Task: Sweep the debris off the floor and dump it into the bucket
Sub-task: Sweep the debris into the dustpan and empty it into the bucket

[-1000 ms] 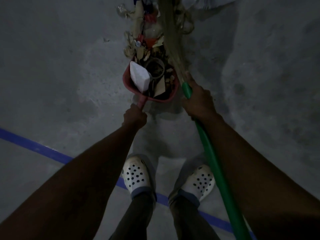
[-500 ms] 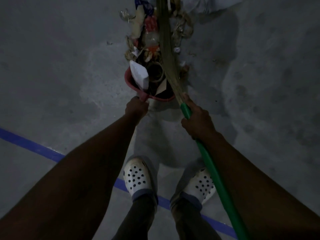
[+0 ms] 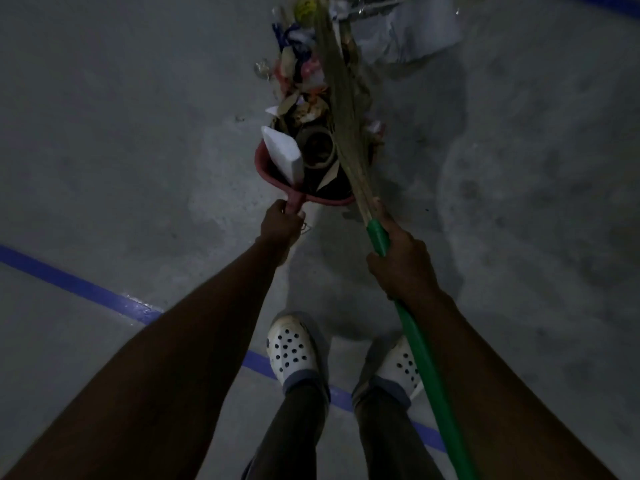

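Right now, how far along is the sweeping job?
Partly done: the red dustpan already holds a white block and scraps. In hand: left hand grips its handle, right hand grips the broom, bristles across the pan. Left: the debris pile beyond, then dumping; no bucket in view.

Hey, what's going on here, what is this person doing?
A person is sweeping up rubbish. The left hand grips the handle of a red dustpan at floor level, and the right hand grips a green-handled broom, its bristles lying across the pan. The pan holds a white block and scraps; more debris lies on the concrete floor beyond it. No bucket shows.
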A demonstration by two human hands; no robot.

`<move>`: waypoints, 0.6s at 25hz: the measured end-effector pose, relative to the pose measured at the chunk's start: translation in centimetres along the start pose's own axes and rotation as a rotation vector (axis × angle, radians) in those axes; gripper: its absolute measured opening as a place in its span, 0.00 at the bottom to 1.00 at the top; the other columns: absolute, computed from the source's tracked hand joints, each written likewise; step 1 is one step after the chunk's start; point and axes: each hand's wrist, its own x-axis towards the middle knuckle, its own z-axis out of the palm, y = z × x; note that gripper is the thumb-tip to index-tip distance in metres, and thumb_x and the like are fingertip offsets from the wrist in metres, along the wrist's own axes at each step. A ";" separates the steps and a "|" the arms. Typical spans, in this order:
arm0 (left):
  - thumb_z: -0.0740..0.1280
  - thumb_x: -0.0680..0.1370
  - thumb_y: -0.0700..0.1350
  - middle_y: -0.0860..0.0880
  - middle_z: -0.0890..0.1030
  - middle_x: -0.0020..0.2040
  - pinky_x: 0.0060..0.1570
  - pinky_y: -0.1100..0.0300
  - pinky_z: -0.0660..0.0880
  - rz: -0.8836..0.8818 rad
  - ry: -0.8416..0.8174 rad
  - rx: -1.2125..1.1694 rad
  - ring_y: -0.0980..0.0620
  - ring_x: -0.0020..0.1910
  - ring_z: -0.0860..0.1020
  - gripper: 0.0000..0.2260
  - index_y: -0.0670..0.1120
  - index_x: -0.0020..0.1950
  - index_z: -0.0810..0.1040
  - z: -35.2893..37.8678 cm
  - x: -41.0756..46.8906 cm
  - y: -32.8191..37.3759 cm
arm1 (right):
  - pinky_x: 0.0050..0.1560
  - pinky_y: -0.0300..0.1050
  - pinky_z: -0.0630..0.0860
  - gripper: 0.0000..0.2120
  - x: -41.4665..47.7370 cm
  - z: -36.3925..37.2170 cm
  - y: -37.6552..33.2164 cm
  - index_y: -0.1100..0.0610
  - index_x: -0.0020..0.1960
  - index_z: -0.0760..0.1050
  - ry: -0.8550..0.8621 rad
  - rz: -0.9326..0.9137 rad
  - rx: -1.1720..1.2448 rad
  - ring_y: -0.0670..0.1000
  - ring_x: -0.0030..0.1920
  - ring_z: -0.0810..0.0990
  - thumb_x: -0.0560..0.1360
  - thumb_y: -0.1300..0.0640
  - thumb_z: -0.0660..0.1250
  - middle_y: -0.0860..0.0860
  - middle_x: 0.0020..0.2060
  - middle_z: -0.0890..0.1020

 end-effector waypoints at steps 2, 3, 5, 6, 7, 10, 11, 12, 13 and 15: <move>0.66 0.79 0.44 0.48 0.77 0.41 0.32 0.61 0.69 0.034 -0.005 0.041 0.52 0.34 0.73 0.05 0.46 0.53 0.75 -0.9 -2.3 2.0 | 0.44 0.48 0.80 0.45 -2.7 -2.1 -1.2 0.34 0.80 0.48 0.031 0.005 0.005 0.57 0.43 0.80 0.75 0.61 0.69 0.57 0.51 0.81; 0.67 0.79 0.43 0.48 0.78 0.42 0.35 0.59 0.70 0.056 -0.011 0.055 0.51 0.37 0.74 0.05 0.46 0.54 0.75 -1.3 -3.7 3.1 | 0.45 0.47 0.80 0.45 -4.3 -3.1 -1.8 0.34 0.80 0.48 0.044 0.003 0.003 0.56 0.44 0.80 0.75 0.62 0.69 0.57 0.52 0.82; 0.67 0.79 0.44 0.51 0.78 0.42 0.38 0.58 0.71 0.101 -0.023 0.085 0.50 0.42 0.77 0.06 0.46 0.55 0.76 -2.9 -7.1 6.1 | 0.49 0.46 0.79 0.46 -7.9 -5.8 -3.4 0.34 0.80 0.48 0.065 0.002 0.009 0.56 0.47 0.80 0.76 0.63 0.69 0.56 0.58 0.81; 0.67 0.79 0.44 0.52 0.78 0.42 0.41 0.57 0.73 0.117 -0.025 0.120 0.48 0.45 0.78 0.05 0.48 0.53 0.75 -3.6 -8.8 7.7 | 0.50 0.46 0.79 0.45 -9.7 -7.2 -4.3 0.35 0.80 0.48 0.070 0.002 0.022 0.55 0.48 0.79 0.76 0.63 0.69 0.56 0.60 0.80; 0.67 0.79 0.46 0.52 0.78 0.42 0.46 0.53 0.75 0.131 -0.021 0.169 0.46 0.47 0.79 0.04 0.50 0.52 0.75 -4.4 -10.6 9.5 | 0.50 0.44 0.78 0.45 -11.5 -8.7 -5.3 0.36 0.80 0.48 0.076 0.001 0.035 0.54 0.48 0.78 0.76 0.63 0.69 0.56 0.60 0.80; 0.67 0.78 0.48 0.52 0.78 0.42 0.62 0.39 0.72 0.153 -0.030 0.249 0.45 0.49 0.79 0.03 0.53 0.47 0.73 -6.6 -17.4 15.2 | 0.49 0.44 0.77 0.45 -17.2 -13.7 -8.5 0.36 0.79 0.48 0.114 0.009 0.053 0.56 0.48 0.79 0.76 0.64 0.68 0.58 0.58 0.80; 0.67 0.77 0.48 0.50 0.79 0.43 0.63 0.38 0.71 0.162 -0.034 0.260 0.44 0.50 0.79 0.03 0.53 0.48 0.73 -7.4 -19.8 17.3 | 0.50 0.46 0.78 0.45 -19.1 -15.3 -9.8 0.35 0.79 0.48 0.133 0.015 0.067 0.58 0.49 0.79 0.76 0.64 0.69 0.58 0.58 0.80; 0.67 0.77 0.49 0.49 0.80 0.45 0.62 0.38 0.71 0.170 -0.035 0.281 0.44 0.50 0.79 0.04 0.52 0.50 0.74 -8.4 -22.4 19.3 | 0.50 0.48 0.79 0.45 -21.2 -16.9 -11.1 0.35 0.79 0.49 0.146 0.022 0.075 0.59 0.49 0.80 0.76 0.63 0.69 0.59 0.57 0.80; 0.67 0.77 0.49 0.48 0.80 0.47 0.62 0.39 0.72 0.178 -0.034 0.302 0.43 0.51 0.79 0.06 0.51 0.52 0.75 -9.2 -24.7 21.1 | 0.49 0.49 0.80 0.45 -23.0 -18.4 -12.3 0.35 0.80 0.50 0.158 0.028 0.060 0.60 0.48 0.80 0.75 0.62 0.69 0.59 0.55 0.81; 0.66 0.77 0.50 0.47 0.81 0.52 0.61 0.41 0.74 0.202 -0.050 0.327 0.43 0.53 0.79 0.10 0.49 0.56 0.76 -11.0 -29.6 24.7 | 0.45 0.51 0.82 0.44 -27.0 -21.3 -14.6 0.34 0.80 0.50 0.186 0.064 0.051 0.59 0.43 0.81 0.75 0.60 0.69 0.59 0.51 0.81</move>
